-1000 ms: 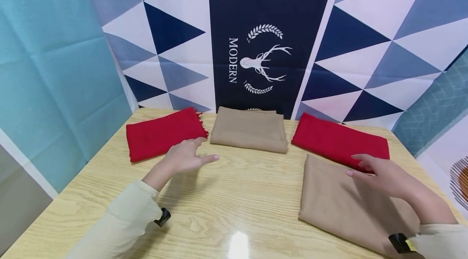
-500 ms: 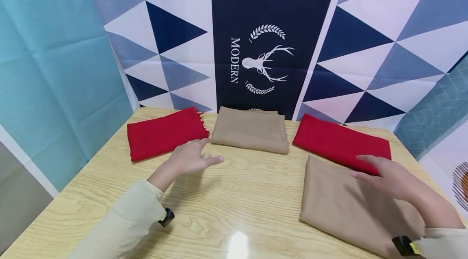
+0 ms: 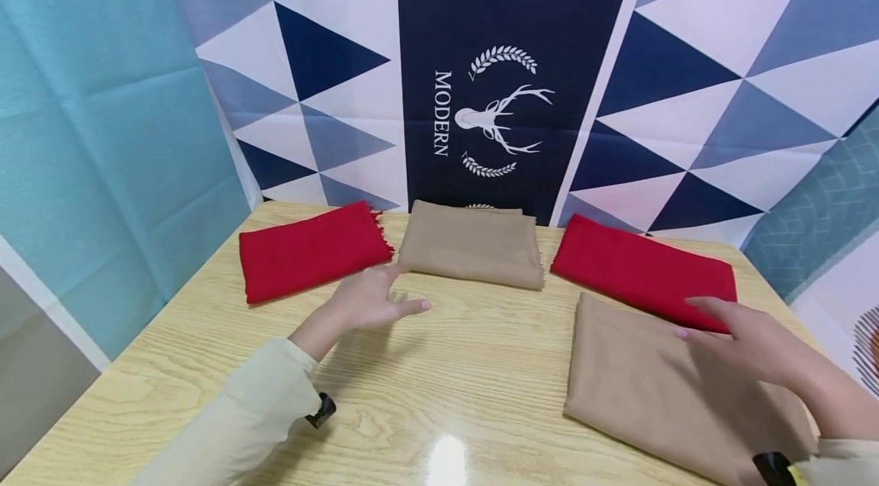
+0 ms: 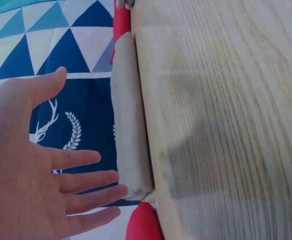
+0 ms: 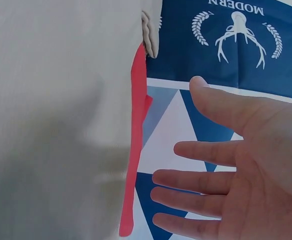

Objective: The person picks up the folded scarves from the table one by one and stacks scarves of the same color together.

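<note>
My left hand (image 3: 367, 299) is over the table between the left red folded cloth (image 3: 312, 251) and the beige folded cloth (image 3: 470, 243), its fingers spread and nothing in them. In the left wrist view that hand (image 4: 31, 175) shows its bare palm. Over a larger beige folded cloth (image 3: 632, 387) at the right, my right hand (image 3: 748, 341) hovers, casting a shadow on it. Its fingertips overlap the right red folded cloth (image 3: 639, 265) in the head view. The right wrist view shows this hand (image 5: 236, 170) with straight, parted fingers, holding nothing.
The wooden table (image 3: 446, 364) carries all the cloths, with two red and one beige lined along its back edge. A patterned curtain (image 3: 508, 28) with a deer print hangs behind. A light blue cloth (image 3: 103, 112) covers the left side.
Both hands have shifted slightly to the right and a little nearer. The view has turned very slightly. The cloths lie as before.
</note>
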### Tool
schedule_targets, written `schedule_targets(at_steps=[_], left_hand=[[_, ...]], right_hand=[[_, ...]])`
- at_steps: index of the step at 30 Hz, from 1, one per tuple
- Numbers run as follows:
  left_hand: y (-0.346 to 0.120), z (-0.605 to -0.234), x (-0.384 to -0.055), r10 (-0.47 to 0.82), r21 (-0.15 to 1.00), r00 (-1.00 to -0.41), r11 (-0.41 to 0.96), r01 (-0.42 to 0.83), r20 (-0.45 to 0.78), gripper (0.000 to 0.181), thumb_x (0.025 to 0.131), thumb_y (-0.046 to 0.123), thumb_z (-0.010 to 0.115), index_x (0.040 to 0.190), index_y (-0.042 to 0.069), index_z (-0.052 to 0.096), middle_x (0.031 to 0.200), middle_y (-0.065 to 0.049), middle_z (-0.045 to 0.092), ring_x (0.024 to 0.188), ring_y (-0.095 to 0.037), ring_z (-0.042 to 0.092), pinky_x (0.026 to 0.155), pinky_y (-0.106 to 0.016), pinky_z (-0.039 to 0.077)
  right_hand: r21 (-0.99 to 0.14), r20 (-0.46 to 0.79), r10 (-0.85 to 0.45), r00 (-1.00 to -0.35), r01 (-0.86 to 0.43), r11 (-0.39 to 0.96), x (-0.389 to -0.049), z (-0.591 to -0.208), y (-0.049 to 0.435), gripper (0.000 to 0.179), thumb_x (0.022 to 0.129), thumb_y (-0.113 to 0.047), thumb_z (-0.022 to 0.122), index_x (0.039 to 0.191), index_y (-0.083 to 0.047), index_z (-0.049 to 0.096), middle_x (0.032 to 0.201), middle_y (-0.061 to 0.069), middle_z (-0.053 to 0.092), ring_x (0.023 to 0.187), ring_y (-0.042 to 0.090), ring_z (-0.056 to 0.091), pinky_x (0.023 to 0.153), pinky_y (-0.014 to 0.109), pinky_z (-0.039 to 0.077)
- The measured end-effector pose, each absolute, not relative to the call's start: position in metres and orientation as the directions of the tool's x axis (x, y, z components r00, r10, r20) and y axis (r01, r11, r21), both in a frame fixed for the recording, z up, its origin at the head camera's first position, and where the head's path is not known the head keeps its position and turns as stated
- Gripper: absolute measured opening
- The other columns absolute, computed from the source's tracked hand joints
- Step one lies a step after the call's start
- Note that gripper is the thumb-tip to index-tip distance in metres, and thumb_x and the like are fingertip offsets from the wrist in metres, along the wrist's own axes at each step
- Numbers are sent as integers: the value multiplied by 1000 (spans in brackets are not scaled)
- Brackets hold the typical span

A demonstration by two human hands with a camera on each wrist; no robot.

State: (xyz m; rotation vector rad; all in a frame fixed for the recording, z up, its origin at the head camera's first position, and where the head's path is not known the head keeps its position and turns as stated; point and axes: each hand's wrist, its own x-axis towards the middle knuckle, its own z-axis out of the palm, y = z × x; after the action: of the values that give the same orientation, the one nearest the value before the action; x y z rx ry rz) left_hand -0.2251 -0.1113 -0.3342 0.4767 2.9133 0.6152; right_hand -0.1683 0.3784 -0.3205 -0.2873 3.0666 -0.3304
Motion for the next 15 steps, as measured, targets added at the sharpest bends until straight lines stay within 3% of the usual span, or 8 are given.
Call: schedule_targets(at_steps=[15], left_hand=[[-96,-336,-227,368,440,-928,843,309,-54,79,82,61,62,142,13,46,140,-6,56,129,-26,52,106,-48,44]], right_hand=[[-181,-55,-120,-991,-109,978,-160,-321,398,73,87,-43,66,128,14,48,122,43,50,106,58,49,79,65,46]])
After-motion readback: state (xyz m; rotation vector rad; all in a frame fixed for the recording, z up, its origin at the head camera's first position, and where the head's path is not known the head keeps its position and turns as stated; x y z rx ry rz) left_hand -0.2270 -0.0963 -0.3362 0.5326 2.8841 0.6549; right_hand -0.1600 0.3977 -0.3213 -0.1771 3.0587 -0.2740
